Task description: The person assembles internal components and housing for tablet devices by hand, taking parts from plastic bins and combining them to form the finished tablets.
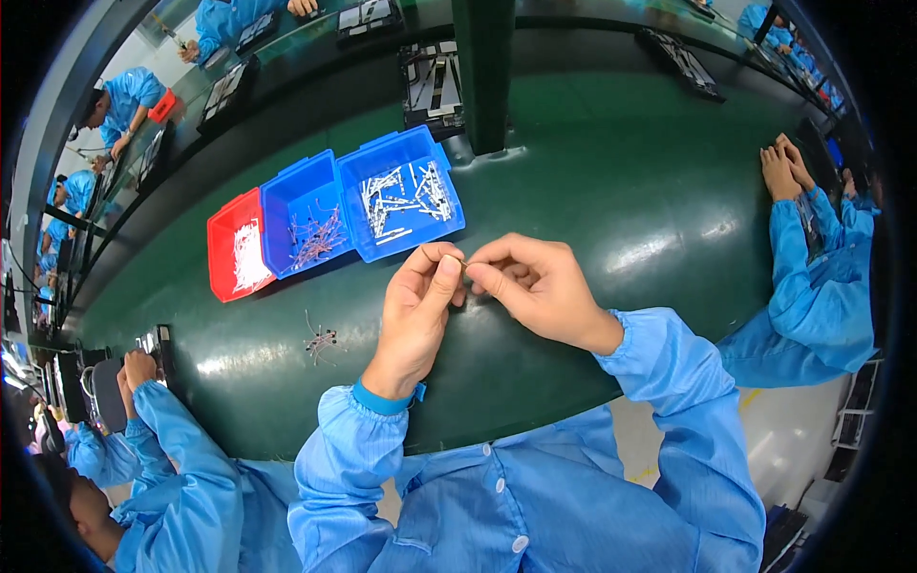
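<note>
My left hand (pixel 418 310) and my right hand (pixel 537 286) meet above the green table, just in front of the bins. Thumb and forefinger of each are pinched together around a tiny part (pixel 464 266), too small to name. On the left wrist sits a blue band (pixel 385 399). The nearest bin is blue (pixel 441 227) and holds white strips with dark ends. Beside it, another blue bin (pixel 277 263) contains thin reddish wired parts (pixel 318 237). A red bin (pixel 221 277) at the left end carries white slender pieces (pixel 250 258).
A small pile of wired parts (pixel 323 342) lies on the green table (pixel 611 220) left of my left hand. A dark green post (pixel 482 76) rises behind the bins. Opened devices (pixel 435 86) rest along the far rail. Co-workers in blue sit at left and right.
</note>
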The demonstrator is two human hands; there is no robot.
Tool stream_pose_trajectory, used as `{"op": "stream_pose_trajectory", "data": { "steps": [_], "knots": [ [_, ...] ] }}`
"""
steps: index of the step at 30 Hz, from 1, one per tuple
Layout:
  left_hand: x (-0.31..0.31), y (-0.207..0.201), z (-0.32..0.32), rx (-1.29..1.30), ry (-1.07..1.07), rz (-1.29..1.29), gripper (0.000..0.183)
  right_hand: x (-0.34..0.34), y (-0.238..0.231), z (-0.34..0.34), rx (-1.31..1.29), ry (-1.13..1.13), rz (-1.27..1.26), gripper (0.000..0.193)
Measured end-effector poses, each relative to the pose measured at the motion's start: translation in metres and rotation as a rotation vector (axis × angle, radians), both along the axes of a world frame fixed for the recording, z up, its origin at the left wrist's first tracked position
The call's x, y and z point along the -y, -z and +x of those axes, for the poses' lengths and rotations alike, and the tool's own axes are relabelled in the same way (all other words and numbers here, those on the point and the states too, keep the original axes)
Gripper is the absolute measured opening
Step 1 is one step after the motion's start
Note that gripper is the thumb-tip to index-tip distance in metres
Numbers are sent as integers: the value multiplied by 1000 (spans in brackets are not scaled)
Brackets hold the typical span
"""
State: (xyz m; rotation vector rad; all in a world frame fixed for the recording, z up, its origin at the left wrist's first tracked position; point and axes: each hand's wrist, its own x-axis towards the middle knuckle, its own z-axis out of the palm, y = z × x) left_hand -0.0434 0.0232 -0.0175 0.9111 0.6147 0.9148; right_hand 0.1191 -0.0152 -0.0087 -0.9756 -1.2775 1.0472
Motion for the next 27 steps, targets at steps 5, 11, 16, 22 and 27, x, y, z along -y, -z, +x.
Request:
{"op": "stream_pose_trajectory", "data": {
  "steps": [5, 11, 16, 22, 27],
  "knots": [
    [-5, -2, -8, -20, -1, 7, 18, -5, -6, 13, 674, 163, 488, 11],
    [-4, -1, -9, 43, -17, -6, 19, 0, -9, 16, 466, 34, 215, 21],
    [0, 1, -8, 84, 32, -23, 20, 5, -11, 7, 19, -131, -125, 24],
    [4, -1, -4, 18, 96, -21, 19, 6, -5, 9, -125, -119, -228, 20],
    [7, -4, 1, -30, 25, 23, 21, 6, -5, 10, 230, 128, 118, 6]
  ]
}}
